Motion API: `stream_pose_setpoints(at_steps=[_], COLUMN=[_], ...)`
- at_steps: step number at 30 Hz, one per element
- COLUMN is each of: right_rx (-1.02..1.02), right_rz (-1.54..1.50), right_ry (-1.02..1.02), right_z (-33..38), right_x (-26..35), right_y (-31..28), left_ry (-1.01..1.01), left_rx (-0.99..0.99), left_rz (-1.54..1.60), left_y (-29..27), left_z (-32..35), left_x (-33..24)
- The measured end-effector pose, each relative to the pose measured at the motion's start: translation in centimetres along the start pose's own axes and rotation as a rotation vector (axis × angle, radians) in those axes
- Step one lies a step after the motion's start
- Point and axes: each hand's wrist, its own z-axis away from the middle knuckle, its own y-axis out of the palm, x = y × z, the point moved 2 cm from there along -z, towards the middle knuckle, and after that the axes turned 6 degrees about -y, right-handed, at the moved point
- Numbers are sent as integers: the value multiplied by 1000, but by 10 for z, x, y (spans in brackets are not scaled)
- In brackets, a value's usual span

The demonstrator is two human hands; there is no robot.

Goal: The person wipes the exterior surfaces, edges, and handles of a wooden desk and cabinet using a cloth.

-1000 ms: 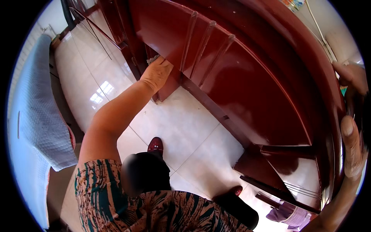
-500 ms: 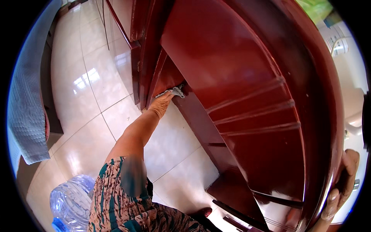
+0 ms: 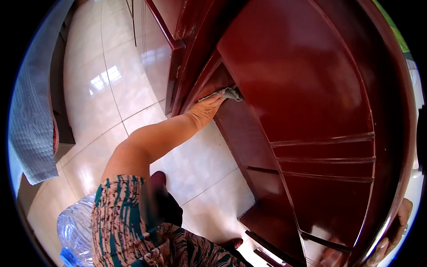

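My left hand (image 3: 207, 111) reaches low beside a glossy dark-red wooden cabinet (image 3: 307, 84). Its fingers press a crumpled grey cloth (image 3: 232, 93) against the recessed lower part, close to an upright corner; part of the cloth is hidden under the fingers. At the far right my right hand (image 3: 396, 233) is wrapped round the cabinet's rounded top edge (image 3: 393, 209), thumb on the near side, and is partly cut off by the picture's rim.
A clear plastic bottle with a blue cap (image 3: 75, 229) stands on the pale tiled floor (image 3: 200, 164) at lower left. Blue quilted fabric (image 3: 33, 133) hangs along the left. A second dark-red panel (image 3: 175, 44) juts out beyond my left hand. Dark-red shoes (image 3: 159, 178) show below.
The view has shifted, so the cabinet sits farther right. My left elbow is more bent, with the cloth still at the same corner. My right hand keeps to the edge.
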Motion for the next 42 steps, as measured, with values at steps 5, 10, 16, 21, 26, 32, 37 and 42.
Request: stream_pose_setpoints(at_steps=[5, 10, 16, 21, 26, 32, 37, 42], right_rx=[46, -40, -107, -67, 1, -109, -10, -82], right_rz=[-63, 7, 38, -13, -5, 54, 195, -11], right_ry=[-255, -250, -108, -215, -285, 19, 141, -91], right_z=[-11, -14, -3, -9, -10, 12, 41, 1], right_x=[9, 23, 23, 20, 18, -7, -65, 2], right_y=[0, 12, 10, 12, 4, -6, -52, 3], left_ry=[145, 189, 231, 177, 145, 220, 201, 27], left_rx=[131, 206, 278, 183, 130, 161, 103, 115], left_rz=[-7, 6, 20, -120, -218, 34, 43, -22], left_y=[45, 85, 119, 158, 160, 72, 41, 118], left_z=[-7, -16, -15, 8, 46, 84, 67, 39], left_x=[-58, -110, -147, -174, -167, -71, -44, -126])
